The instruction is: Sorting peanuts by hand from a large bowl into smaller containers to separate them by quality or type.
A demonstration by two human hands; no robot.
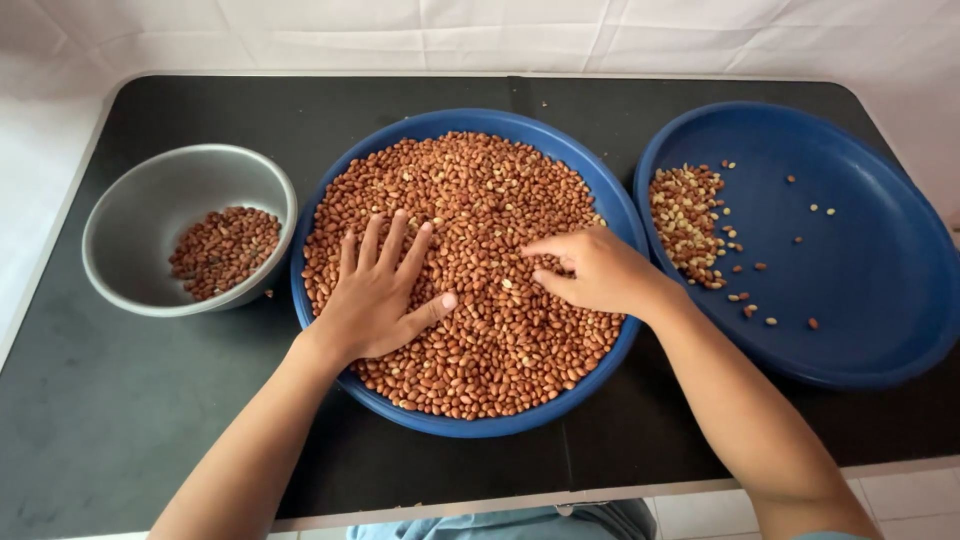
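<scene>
Left fingers (385, 240) spread wide and laid flat on the heap of peanuts (470, 200), thumb angled out to the right, nothing pinched. Left hand (375, 295) pressed palm-down on the left half of the heap. Right fingers (548, 245) drawn together, forefinger and thumb pointing left into the nuts; impossible to tell whether a nut sat between the tips. Right hand (595, 270) curled over the right half of the heap, knuckles up, well apart from the left.

Peanuts red-brown in their skins, a few pale skinless ones scattered among them, piled thick and filling nearly all of the middle blue basin (450, 122). Basin round, shallow, set at the centre of the worktop (100, 400), its near rim close to the front edge.

To the left, just beside the basin, a grey metal bowl (150, 190), round and deeper, with a small patch of red-brown peanuts (224, 250) on its bottom. To the right, touching or almost touching the middle basin, a second blue basin (860, 250), wide and mostly bare, with a little mound of mixed pale and brown peanuts (688, 215) against its left wall and a few strays farther out.

Worktop black with a pale rim, a seam running front to back under the middle basin. White cloth (500, 35) behind and at both sides. No packages, labels or signs seen.
</scene>
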